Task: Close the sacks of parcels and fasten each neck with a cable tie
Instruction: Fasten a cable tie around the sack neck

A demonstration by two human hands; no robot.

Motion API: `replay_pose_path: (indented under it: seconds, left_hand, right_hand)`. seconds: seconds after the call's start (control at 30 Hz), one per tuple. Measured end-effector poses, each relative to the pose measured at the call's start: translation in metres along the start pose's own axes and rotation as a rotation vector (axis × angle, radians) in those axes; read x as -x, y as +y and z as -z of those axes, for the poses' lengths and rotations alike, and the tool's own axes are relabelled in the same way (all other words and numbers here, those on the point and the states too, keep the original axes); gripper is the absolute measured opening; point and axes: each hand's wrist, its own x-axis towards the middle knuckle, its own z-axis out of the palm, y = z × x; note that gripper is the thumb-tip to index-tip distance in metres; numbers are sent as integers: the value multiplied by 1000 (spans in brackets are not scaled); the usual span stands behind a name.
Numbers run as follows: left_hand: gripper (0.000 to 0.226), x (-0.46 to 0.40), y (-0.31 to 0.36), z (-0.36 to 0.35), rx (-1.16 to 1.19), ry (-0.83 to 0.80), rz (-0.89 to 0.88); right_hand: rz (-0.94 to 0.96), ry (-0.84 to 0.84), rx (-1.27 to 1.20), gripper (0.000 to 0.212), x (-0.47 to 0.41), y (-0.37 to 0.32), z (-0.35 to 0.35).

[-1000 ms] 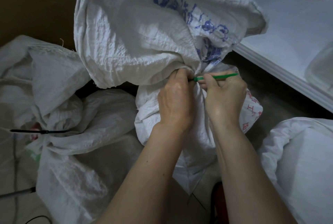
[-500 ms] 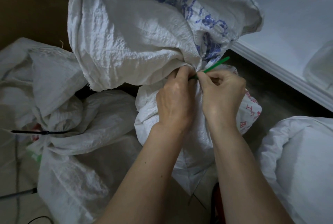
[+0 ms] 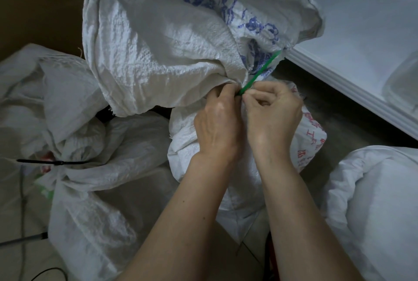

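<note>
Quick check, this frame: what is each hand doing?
Left hand: fingers pinch the gathered neck of the sack.
Right hand: fingers curled, pinching the green cable tie at the neck.

Both hands meet at the gathered neck of a white woven sack (image 3: 158,54); the left hand (image 3: 217,124) grips the neck. The right hand (image 3: 273,118) pinches a green cable tie (image 3: 260,74) whose tail slants up to the right. A sack with a black cable tie (image 3: 54,162) lies at left.

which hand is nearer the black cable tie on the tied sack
Left. The left hand sits at the gathered neck, on the side toward the black cable tie; the right hand lies beyond it, farther from the tie.
</note>
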Motion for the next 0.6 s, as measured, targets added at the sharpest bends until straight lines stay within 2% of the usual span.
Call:
replay_pose_path:
  seconds: [0.23,0.4,0.47,0.53,0.6]
  left_hand:
    - [21,1,-1,-1,67,116,-91]
    - [9,3,3,-2,165,91,4]
    - [16,3,6,-1,181,113,3]
    - [9,6,6,-1,127,130,-68]
    - [27,7,5,-2,-7,144,-143]
  right_hand:
    - [141,26,167,25,1,-3,2]
    - [69,25,151,31,-3,-5,4]
    - [39,34,124,32,-6,-3,5]
    - [22,19,94,28,-7,-1,6]
    - [35,12,85,23,-4,-1,6]
